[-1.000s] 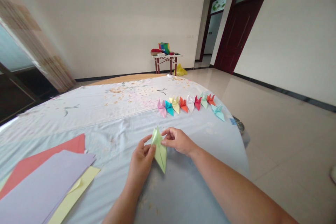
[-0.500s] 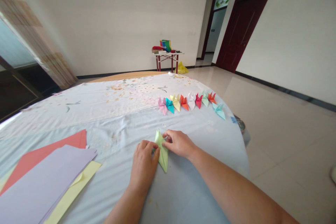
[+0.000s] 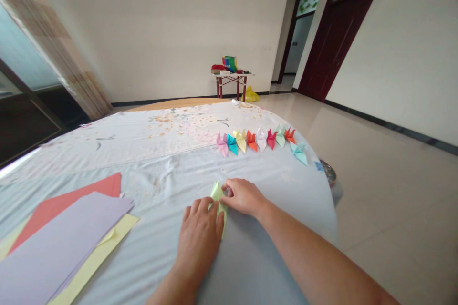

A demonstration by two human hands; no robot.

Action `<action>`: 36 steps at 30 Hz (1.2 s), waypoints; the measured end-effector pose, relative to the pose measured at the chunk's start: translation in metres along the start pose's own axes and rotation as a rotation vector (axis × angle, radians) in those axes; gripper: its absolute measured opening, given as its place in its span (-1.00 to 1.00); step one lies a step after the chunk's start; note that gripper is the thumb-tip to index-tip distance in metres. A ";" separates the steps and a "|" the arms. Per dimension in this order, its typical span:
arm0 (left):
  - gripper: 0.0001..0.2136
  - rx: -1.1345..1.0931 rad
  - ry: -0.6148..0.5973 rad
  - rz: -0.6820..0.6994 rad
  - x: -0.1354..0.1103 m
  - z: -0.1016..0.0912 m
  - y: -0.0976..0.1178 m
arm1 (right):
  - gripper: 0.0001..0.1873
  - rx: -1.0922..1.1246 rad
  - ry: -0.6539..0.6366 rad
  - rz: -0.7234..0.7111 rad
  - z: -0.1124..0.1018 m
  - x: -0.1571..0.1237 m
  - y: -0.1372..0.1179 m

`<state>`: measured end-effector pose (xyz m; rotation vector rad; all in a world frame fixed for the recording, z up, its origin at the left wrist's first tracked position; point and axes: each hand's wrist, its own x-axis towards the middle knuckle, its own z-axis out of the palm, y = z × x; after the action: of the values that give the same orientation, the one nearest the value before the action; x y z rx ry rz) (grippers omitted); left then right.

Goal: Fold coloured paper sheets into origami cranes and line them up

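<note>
A light green folded paper [image 3: 216,192], narrow and pointed at its far end, lies on the tablecloth in front of me. My left hand [image 3: 201,228] covers its lower left part, with the fingertips on the paper and the thumb across it. From the right, my right hand [image 3: 243,195] pinches the paper's upper right edge between thumb and bent fingers. Much of the paper's near half is hidden under the left hand. Beyond it stands a row of folded paper cranes [image 3: 251,140] in several colours, with a pale turquoise crane [image 3: 299,153] set nearer to me.
Purple paper sheets [image 3: 67,238] lie at the left over a red sheet [image 3: 82,193] and a yellow sheet [image 3: 95,257]. The round table's edge curves down the right side, with a metal-rimmed object [image 3: 328,171] just past it. A small table [image 3: 232,75] stands by the wall.
My left hand has slid down and right over the folded paper, covering more of it. The right hand keeps its pinch in nearly the same place. The view has shifted slightly.
</note>
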<state>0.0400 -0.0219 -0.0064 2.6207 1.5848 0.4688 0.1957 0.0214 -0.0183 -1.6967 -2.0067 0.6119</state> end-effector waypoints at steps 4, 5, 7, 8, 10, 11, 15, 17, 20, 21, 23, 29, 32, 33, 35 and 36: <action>-0.75 0.005 0.008 0.002 -0.003 0.008 0.000 | -0.76 -0.061 0.099 -0.001 0.005 0.004 -0.003; -0.75 0.006 0.007 0.001 -0.004 0.009 -0.001 | -0.77 -0.058 0.115 -0.001 0.006 0.006 -0.003; -0.75 0.009 0.009 -0.002 -0.004 0.012 -0.002 | -0.78 -0.056 0.134 -0.004 0.008 0.010 -0.004; -0.75 0.010 0.012 -0.001 -0.004 0.012 -0.002 | -0.79 -0.061 0.136 -0.004 0.009 0.013 -0.004; -0.76 0.014 0.020 0.004 -0.005 0.013 -0.003 | -0.79 -0.076 0.127 0.009 0.009 0.017 -0.004; -0.77 0.016 0.024 0.007 -0.005 0.013 -0.003 | -0.78 -0.081 0.117 0.023 0.009 0.019 -0.004; -0.78 0.023 0.028 0.021 -0.005 0.015 -0.003 | -0.77 -0.081 0.077 0.107 0.008 0.027 -0.004; -0.78 0.018 0.032 0.027 -0.005 0.016 -0.003 | -0.78 -0.081 0.073 0.136 0.008 0.030 -0.003; -0.76 0.009 0.029 0.031 -0.004 0.017 -0.003 | -0.79 -0.079 0.068 0.152 0.007 0.034 -0.003; -0.76 0.008 0.027 0.029 -0.004 0.017 -0.002 | -0.79 -0.075 0.063 0.154 0.007 0.035 -0.003; -0.75 0.011 0.018 0.023 -0.004 0.017 -0.002 | -0.80 -0.062 0.046 0.157 0.005 0.036 -0.003; -0.76 0.025 0.014 0.003 -0.004 0.017 0.000 | -0.78 -0.093 0.047 0.190 0.005 0.038 -0.005; -0.74 0.039 0.029 -0.011 -0.005 0.018 0.000 | -0.77 -0.127 0.093 0.198 0.008 0.037 -0.005; -0.73 0.041 0.029 -0.013 -0.005 0.018 0.000 | -0.76 -0.135 0.106 0.199 0.010 0.037 -0.005; -0.69 0.045 0.031 -0.019 -0.005 0.019 0.000 | -0.76 -0.150 0.124 0.197 0.012 0.036 -0.005; -0.68 0.049 0.033 -0.023 -0.005 0.019 0.000 | -0.76 -0.156 0.130 0.194 0.013 0.036 -0.005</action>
<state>0.0435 -0.0242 -0.0259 2.6406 1.6554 0.4807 0.1785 0.0560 -0.0244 -1.9868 -1.8546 0.4040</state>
